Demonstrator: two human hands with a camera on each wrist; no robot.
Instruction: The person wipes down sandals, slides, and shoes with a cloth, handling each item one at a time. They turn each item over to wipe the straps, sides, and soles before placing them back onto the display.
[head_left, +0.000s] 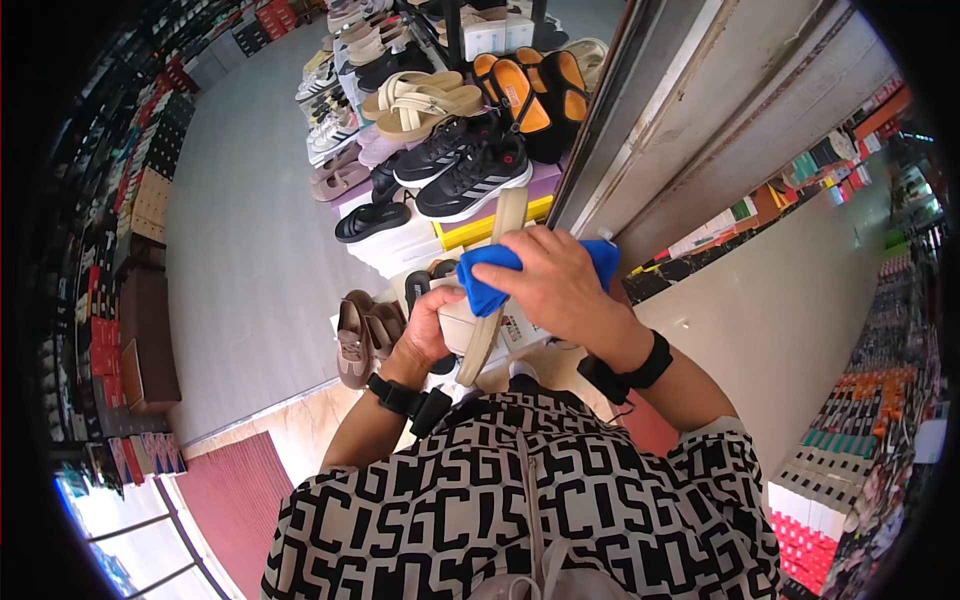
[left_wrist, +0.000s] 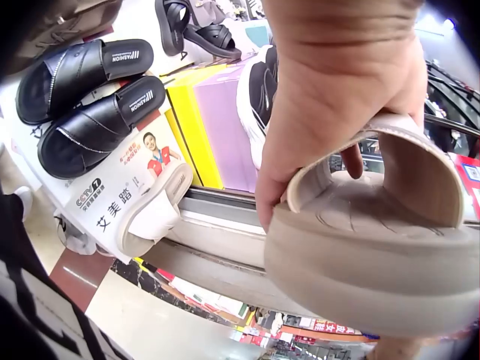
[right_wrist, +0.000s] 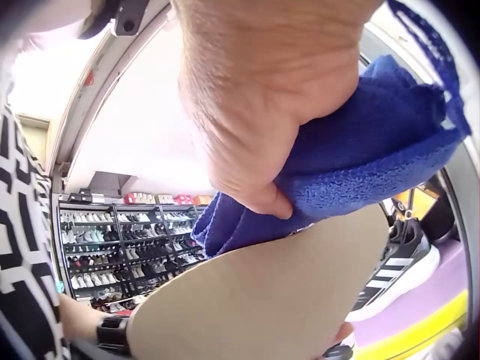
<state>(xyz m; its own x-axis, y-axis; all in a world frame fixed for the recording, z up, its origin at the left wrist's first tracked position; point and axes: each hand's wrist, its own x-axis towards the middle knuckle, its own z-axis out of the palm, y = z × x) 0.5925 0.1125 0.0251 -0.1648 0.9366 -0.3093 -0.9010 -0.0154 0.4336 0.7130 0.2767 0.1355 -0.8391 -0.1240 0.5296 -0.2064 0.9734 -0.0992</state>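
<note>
A beige thick-soled slipper (head_left: 483, 345) is held up in front of the body, its strap gripped by the left hand (head_left: 428, 325). In the left wrist view the left hand (left_wrist: 341, 90) has its fingers around the strap of the slipper (left_wrist: 367, 262). The right hand (head_left: 560, 285) holds a blue cloth (head_left: 486, 280) against the slipper. In the right wrist view the right hand (right_wrist: 262, 105) presses the cloth (right_wrist: 352, 157) along the edge of the sole (right_wrist: 262, 292), thumb bent over the cloth.
Black sneakers (head_left: 470, 180), cross-strap sandals (head_left: 425, 100) and orange-lined shoes (head_left: 525, 95) stand on boxes ahead. Brown shoes (head_left: 353, 345) sit left of the hands. Black slippers (left_wrist: 97, 124) and a white slipper (left_wrist: 156, 214) lie on a box. A metal door frame (head_left: 640, 120) rises at the right.
</note>
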